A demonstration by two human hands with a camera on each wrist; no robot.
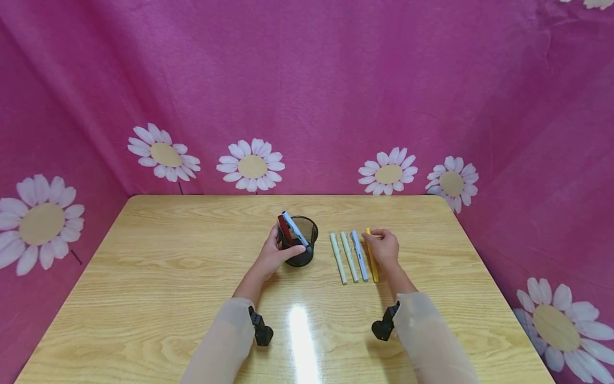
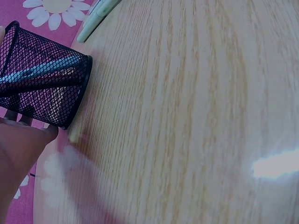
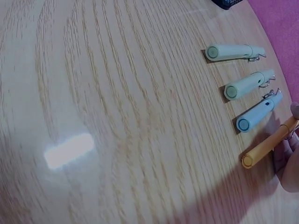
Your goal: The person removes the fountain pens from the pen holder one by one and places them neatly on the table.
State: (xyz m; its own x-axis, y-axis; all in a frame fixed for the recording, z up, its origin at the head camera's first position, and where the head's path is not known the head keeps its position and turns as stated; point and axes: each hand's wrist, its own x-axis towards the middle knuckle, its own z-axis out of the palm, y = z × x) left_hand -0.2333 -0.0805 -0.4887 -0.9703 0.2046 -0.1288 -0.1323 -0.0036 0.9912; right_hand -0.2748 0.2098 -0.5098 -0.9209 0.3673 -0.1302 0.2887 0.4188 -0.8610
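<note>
My left hand (image 1: 273, 256) grips a black mesh pen holder (image 1: 301, 260) by its left side, thumb across the front. In the holder lean a dark red pen (image 1: 285, 229) and a light blue pen (image 1: 295, 228). The left wrist view shows the mesh wall (image 2: 44, 77) with a pen behind it. To the right, my right hand (image 1: 385, 248) pinches a yellow pen (image 1: 374, 269) near its far end. Beside that pen lie a blue pen (image 1: 360, 257) and two pale green pens, the outer (image 1: 338, 259) and the inner (image 1: 349, 257), side by side in a row.
Everything stands on a light wood-grain table (image 1: 168, 266). A pink cloth (image 1: 316, 80) with white flowers hangs along the back and both sides. A bright light reflection shows on the tabletop between my forearms. Each wrist carries a small black camera.
</note>
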